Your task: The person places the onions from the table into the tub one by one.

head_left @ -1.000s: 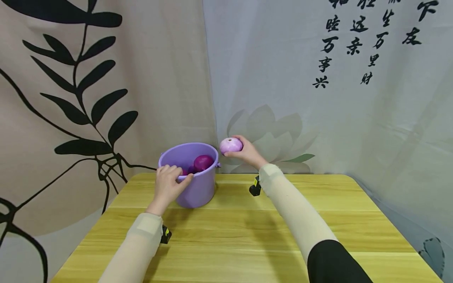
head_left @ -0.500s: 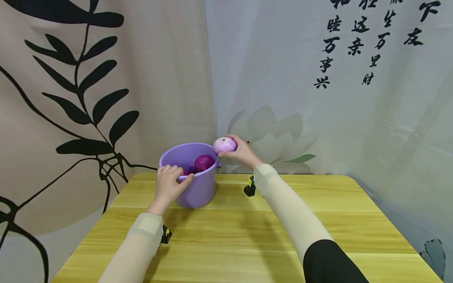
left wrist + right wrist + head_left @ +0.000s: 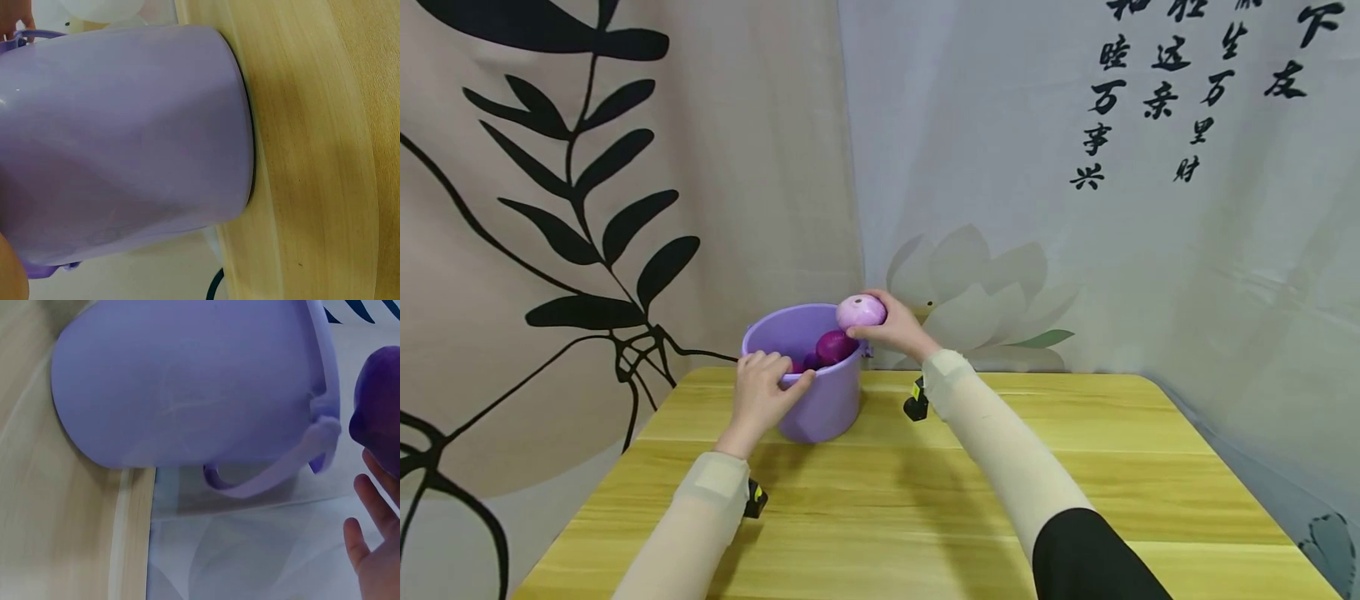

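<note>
A lilac bucket [image 3: 820,412] stands upright at the back of the table. My left hand [image 3: 762,398] holds its near rim, fingers over the edge and thumb spread along it. Over the bucket's right rim, my right hand [image 3: 898,327] grips a pale purple onion [image 3: 860,311] between thumb and fingers. In the right wrist view that onion [image 3: 382,403] looks darker, just past the rim. A deep magenta onion [image 3: 836,347] lies inside, with more purple-pink things partly hidden behind my left fingers.
The wooden table [image 3: 1000,467] spreads in front and to the right. A printed curtain [image 3: 970,167] hangs right behind the bucket. The bucket's handle [image 3: 269,475] hangs down along its outer side. A small black wrist camera [image 3: 916,403] hangs below my right wrist.
My right hand has moved left with the pale onion, from beside the bucket to over its right rim. My left hand stays on the near rim.
</note>
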Demonstrator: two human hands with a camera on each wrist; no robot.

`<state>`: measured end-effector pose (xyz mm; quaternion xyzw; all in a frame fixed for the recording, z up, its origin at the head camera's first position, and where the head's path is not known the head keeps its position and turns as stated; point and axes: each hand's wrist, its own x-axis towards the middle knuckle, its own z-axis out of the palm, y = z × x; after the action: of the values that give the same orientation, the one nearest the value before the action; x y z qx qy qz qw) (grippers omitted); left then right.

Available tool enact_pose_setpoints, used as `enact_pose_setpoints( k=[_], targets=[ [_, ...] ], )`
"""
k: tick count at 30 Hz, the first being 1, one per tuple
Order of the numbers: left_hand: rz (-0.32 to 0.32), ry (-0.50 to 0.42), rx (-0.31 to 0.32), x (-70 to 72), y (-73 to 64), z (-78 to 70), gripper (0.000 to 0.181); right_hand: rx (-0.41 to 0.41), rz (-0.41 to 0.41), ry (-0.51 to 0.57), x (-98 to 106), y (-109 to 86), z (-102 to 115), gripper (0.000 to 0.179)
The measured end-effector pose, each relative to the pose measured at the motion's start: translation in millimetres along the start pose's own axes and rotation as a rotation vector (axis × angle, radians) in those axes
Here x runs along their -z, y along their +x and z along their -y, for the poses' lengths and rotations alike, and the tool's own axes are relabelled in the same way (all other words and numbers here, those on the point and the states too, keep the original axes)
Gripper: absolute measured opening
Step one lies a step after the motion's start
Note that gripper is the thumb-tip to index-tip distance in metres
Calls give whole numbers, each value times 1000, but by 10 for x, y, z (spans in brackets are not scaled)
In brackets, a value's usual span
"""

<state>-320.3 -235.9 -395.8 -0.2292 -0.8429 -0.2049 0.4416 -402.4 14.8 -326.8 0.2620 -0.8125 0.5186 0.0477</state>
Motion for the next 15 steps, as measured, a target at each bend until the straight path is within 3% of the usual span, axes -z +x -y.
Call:
enact_pose_setpoints(
  k=[15],
  targets=[
    [-2, -6, -4, 3, 3, -13, 44, 8, 18, -237, -235, -19, 100, 82]
  ],
)
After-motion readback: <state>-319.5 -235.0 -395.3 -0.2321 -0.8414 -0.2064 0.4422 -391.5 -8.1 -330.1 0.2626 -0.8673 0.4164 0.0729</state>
